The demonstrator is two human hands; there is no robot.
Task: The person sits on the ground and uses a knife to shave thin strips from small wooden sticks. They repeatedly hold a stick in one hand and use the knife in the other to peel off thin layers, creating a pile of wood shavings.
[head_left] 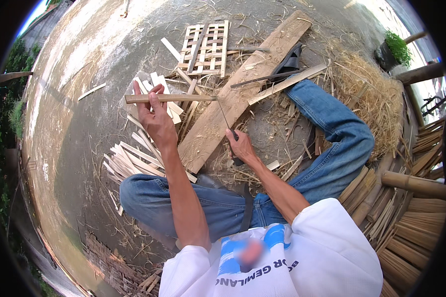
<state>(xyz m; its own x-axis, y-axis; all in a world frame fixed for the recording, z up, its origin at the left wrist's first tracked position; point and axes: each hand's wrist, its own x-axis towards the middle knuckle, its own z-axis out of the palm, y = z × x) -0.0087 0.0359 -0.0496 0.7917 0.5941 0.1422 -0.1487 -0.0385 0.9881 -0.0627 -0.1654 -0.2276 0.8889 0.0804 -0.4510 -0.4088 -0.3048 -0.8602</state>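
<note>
A grey, stained concrete floor (86,143) strewn with shavings spreads beneath everything, and on it the person sits with bent legs in faded blue denim (327,111). Between the legs and beyond them, a long, broad brown wooden plank (270,54) slants up to the right. A heap of fine straw-coloured shavings (366,111) lies beyond the right leg. Past the plank's left edge rests a pale, rectangular lattice of interlaced slats (215,50); nearer, by the left knee, is a fanned pile of thin whitish strips (134,161). A narrow, flat light-brown bamboo strip (188,98) is held level, its right end above the plank. The left hand (157,121) pinches it near its left end, thumb in front, fingers partly spread. The right hand (242,147) curls closed round the black handle of a slender knife (225,117), whose blade points up toward the strip's right end; whether they touch is unclear.
</note>
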